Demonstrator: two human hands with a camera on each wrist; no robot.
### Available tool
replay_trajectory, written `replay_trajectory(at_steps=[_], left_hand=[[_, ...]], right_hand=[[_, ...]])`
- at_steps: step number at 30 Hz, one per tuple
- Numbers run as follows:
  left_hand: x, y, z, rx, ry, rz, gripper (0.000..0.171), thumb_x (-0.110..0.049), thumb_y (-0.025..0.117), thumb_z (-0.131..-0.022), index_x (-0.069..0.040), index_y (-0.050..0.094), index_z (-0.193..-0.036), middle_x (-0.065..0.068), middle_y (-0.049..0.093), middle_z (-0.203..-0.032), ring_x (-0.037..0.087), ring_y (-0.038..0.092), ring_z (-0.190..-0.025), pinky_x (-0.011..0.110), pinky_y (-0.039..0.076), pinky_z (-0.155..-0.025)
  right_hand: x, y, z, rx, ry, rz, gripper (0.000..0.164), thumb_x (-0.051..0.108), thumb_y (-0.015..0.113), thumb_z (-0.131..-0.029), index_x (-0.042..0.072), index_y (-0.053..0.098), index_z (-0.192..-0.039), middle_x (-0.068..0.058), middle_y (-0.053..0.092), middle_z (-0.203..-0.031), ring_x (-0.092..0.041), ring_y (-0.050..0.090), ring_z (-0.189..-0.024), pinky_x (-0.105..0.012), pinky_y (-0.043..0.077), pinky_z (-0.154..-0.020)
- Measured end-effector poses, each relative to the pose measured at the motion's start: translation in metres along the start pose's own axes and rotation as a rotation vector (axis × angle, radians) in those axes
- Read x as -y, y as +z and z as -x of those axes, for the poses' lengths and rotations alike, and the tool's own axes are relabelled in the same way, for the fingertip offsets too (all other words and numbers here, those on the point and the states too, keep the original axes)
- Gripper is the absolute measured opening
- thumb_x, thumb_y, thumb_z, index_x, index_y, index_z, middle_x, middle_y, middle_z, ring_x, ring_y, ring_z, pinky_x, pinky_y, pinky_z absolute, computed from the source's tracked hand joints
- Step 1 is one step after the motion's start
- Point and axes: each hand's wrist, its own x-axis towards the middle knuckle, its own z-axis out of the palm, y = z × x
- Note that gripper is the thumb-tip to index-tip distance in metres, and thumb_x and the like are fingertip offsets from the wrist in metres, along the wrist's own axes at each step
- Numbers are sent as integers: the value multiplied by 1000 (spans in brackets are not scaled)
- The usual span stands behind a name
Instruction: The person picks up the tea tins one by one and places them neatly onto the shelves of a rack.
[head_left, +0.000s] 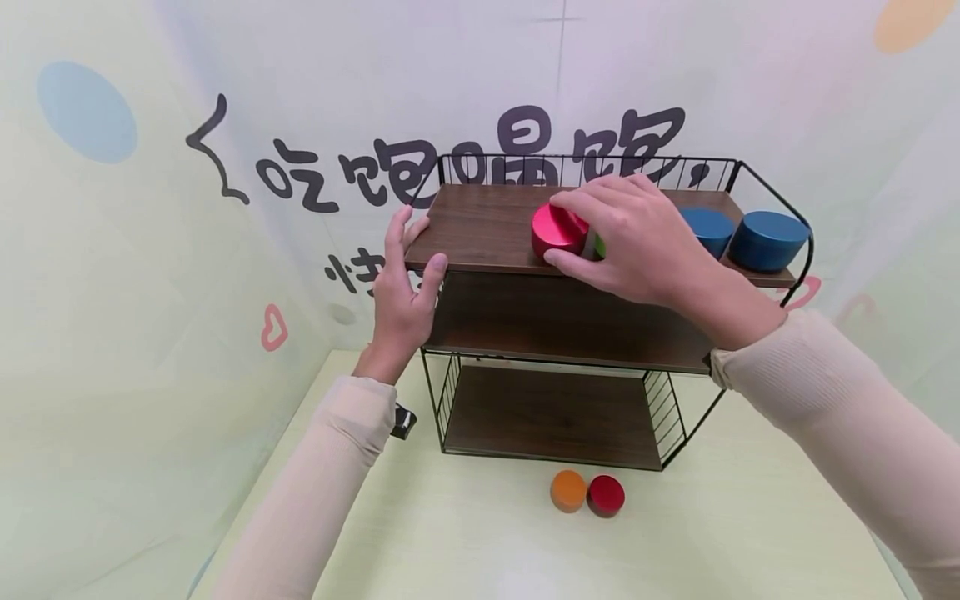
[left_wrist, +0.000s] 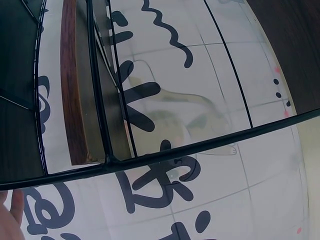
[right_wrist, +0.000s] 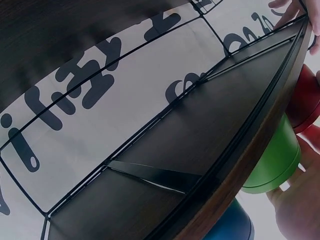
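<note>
A black wire shelf rack with dark wooden boards [head_left: 480,225] stands against the wall. At its top left corner my left hand [head_left: 403,296] grips the board, with the thumb at the front edge and the fingers on the left side. My right hand [head_left: 637,242] pinches a shiny red round tin [head_left: 553,243] between thumb and fingers at the top board's front. Right beside it is a green tin [right_wrist: 272,162], mostly covered by that hand in the head view. Farther right on the same board are two blue tins [head_left: 768,240], the inner one partly behind the right wrist.
On the pale tabletop [head_left: 480,533] before the rack stand an orange tin [head_left: 568,490] and a dark red tin [head_left: 606,496], side by side. Below the top are a middle board [head_left: 555,321] and a bottom board [head_left: 551,417]. Thin rails edge the rack.
</note>
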Motion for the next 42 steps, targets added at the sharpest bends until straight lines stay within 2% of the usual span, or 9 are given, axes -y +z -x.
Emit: replay_trajectory(at_steps=[1, 10, 15, 22, 28, 31, 35, 40, 42], left_hand=[[0, 0, 0, 0, 0, 2, 66, -48, 50, -100, -13, 32, -152, 1, 55, -144, 26, 63, -103, 44, 43, -77], [-2, 1, 0, -4, 5, 10, 67, -51, 49, -100, -11, 32, -152, 4, 56, -143, 24, 61, -109, 41, 43, -82], [-2, 1, 0, -12, 0, 10, 66, -50, 50, -99, -15, 33, -152, 1, 56, -143, 23, 60, -114, 41, 43, -86], [-1, 1, 0, -11, -8, 5, 66, -50, 50, -99, -16, 32, -152, 0, 56, -143, 24, 63, -102, 36, 40, -65], [-1, 1, 0, -16, 2, 11, 66, -51, 50, -99, -15, 33, -152, 2, 56, -142, 23, 61, -110, 42, 43, -76], [-1, 1, 0, -15, 5, 6, 67, -52, 49, -99, -14, 32, -152, 2, 56, -143, 25, 62, -107, 42, 43, -72], [-2, 0, -1, -15, 6, -10, 69, -55, 48, -99, -13, 32, -152, 2, 56, -143, 26, 65, -91, 38, 37, -60], [-2, 0, -1, -16, 3, -7, 70, -56, 47, -99, -12, 32, -152, 3, 56, -142, 25, 64, -102, 38, 41, -73], [-3, 0, 0, -12, 0, -6, 69, -56, 47, -99, -13, 32, -152, 3, 56, -142, 25, 63, -105, 38, 41, -76]], right_hand=[[0, 0, 0, 7, 6, 8, 58, 39, 74, -87, 6, 62, -133, -16, 65, -126, -34, 54, -121, -51, 41, -96], [-1, -6, 0, 26, 63, 47, 59, 42, 69, -90, 9, 59, -137, -16, 61, -133, -35, 48, -129, -55, 34, -107], [-2, -7, 6, -29, 22, 42, 57, 40, 71, -89, 9, 60, -136, -17, 62, -131, -35, 48, -129, -54, 35, -105], [-3, -9, 15, -97, -33, 31, 55, 36, 75, -87, 7, 62, -132, -17, 63, -129, -36, 50, -127, -55, 36, -105], [-1, -17, 27, -163, -66, 2, 55, 31, 78, -82, 6, 64, -130, -17, 64, -128, -36, 51, -125, -55, 39, -100], [1, -17, 34, -236, -112, -26, 55, 30, 79, -80, 5, 66, -127, -17, 66, -125, -36, 54, -122, -55, 40, -99], [4, -14, 43, -294, -207, -57, 52, 38, 71, -87, 3, 67, -124, -18, 67, -121, -37, 57, -117, -53, 42, -99], [9, -8, 53, -276, -231, -56, 58, 52, 56, -96, 2, 66, -125, -19, 67, -120, -37, 59, -115, -52, 44, -97], [9, -6, 58, -284, -234, -57, 58, 52, 56, -96, 2, 67, -124, -20, 67, -119, -38, 59, -114, -53, 45, -95]])
